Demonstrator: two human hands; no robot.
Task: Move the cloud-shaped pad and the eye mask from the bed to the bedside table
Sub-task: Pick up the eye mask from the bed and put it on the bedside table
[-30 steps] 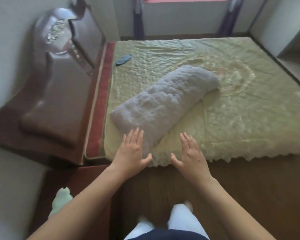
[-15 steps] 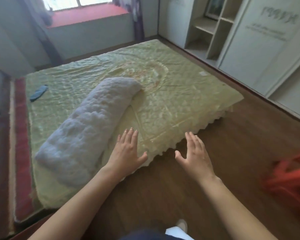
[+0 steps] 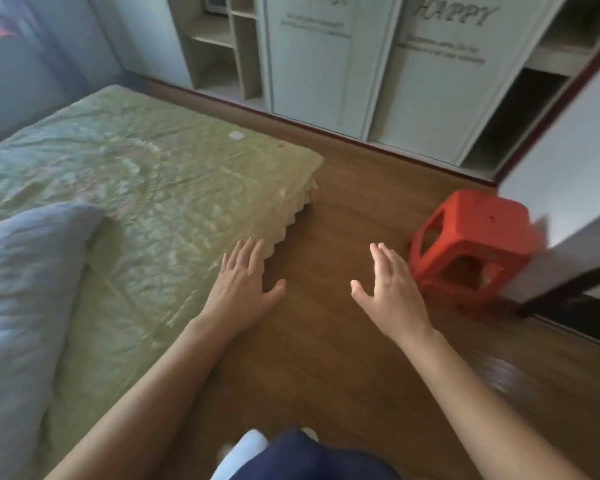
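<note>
Hovering palms down, left hand [image 3: 245, 284] and right hand [image 3: 392, 289], fingers straight, grip empty

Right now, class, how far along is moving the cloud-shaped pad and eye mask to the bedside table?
Done: nothing visible. The cloud-shaped pad lies on the bed. In hand: nothing; left hand and right hand are open and empty. Left: both moves; eye mask and bedside table are out of view.

a red plastic stool [image 3: 471, 251] is seen standing on the wooden floor [image 3: 326, 358], just beside a white wall panel [image 3: 568, 161]. a white wardrobe [image 3: 430, 91], lettered "happy", is set along the far side, with open shelves [image 3: 219, 46] built in.
</note>
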